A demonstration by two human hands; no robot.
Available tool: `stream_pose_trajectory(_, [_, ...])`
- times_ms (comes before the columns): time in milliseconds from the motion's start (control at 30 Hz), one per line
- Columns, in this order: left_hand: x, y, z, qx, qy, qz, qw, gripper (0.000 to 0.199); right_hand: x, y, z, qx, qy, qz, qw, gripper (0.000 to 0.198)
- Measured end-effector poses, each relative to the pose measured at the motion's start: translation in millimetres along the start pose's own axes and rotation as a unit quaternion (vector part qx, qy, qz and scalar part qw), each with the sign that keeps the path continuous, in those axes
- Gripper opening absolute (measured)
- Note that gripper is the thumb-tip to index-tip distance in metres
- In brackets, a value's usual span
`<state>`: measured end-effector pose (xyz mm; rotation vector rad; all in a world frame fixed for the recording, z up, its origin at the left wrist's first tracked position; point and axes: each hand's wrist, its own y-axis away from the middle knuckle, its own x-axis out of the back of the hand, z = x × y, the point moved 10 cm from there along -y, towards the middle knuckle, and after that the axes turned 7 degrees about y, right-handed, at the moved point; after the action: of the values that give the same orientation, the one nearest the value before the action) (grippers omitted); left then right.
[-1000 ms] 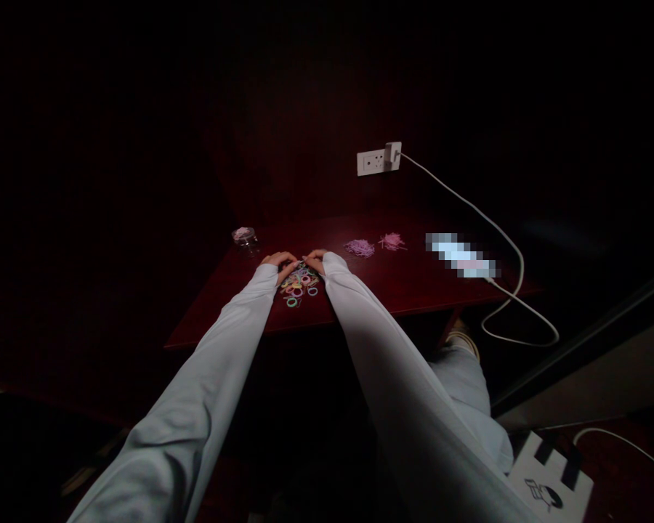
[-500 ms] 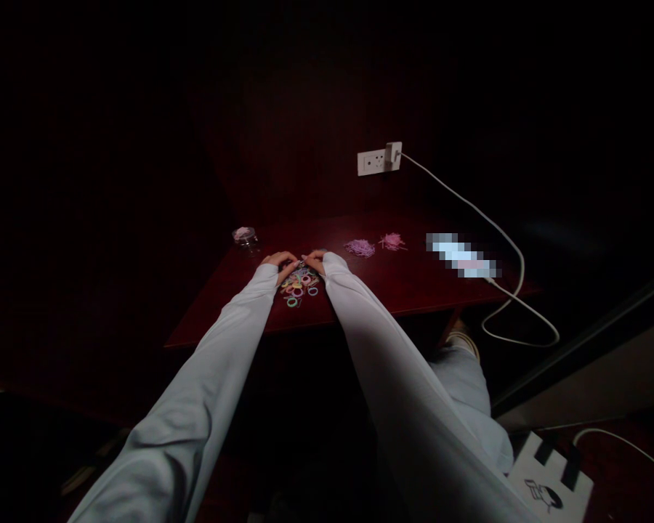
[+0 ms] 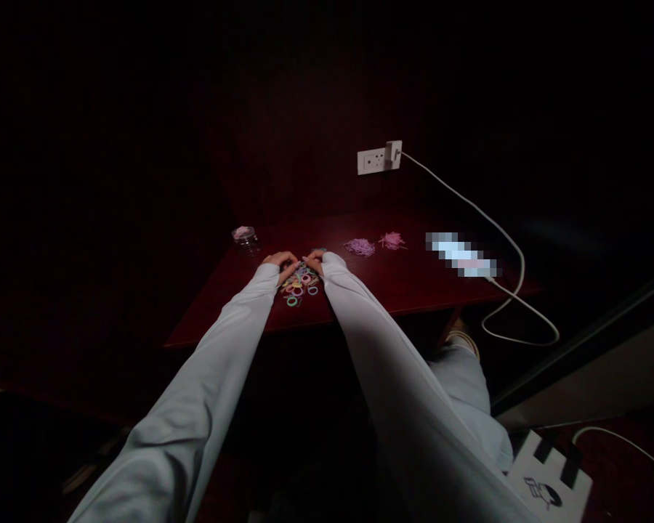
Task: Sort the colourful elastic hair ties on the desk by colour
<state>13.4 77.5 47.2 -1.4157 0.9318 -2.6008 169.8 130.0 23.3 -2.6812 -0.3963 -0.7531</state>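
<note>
The left hand (image 3: 281,263) and right hand (image 3: 315,262) remain curled, close together at the far edge of the multicoloured ring pile (image 3: 299,279) on the worktop (image 3: 240,309). Positions are essentially unchanged from the earlier frame; grip cannot be determined.

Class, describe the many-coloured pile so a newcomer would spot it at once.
On the dark red table, find the left hand and right hand, close together. The many-coloured pile spreads from between them toward the near edge. Mixed colours and rings distinguish it from the purple pile and pink pile further right.
</note>
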Motion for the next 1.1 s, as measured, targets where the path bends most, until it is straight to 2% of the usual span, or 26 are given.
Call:
stream_pose_trajectory(333, [-1.1, -1.8, 5.1, -0.003, 0.001, -0.021, 1.0, 0.024, 1.3, 1.5, -4.6, 0.006, 0.016, -0.001, 1.0, 0.046])
stream_pose_trajectory(733, [-0.3, -3.7, 9.3, -0.013, -0.001, -0.019, 1.0, 0.025, 6.1, 4.9, -7.0, -0.011, 0.026, 0.009, 1.0, 0.044])
stream_pose_trajectory(933, [1.8, -4.2, 11.3, -0.006, -0.005, -0.014, 1.0, 0.023, 6.0, 2.1, -4.3, 0.005, 0.033, 0.026, 0.999, 0.046])
stream_pose_trajectory(1100, [2.2, -4.5, 9.5, -0.002, -0.014, -0.014, 1.0, 0.023, 4.8, -1.0, 1.0, -0.001, 0.023, 0.031, 0.999, 0.039])
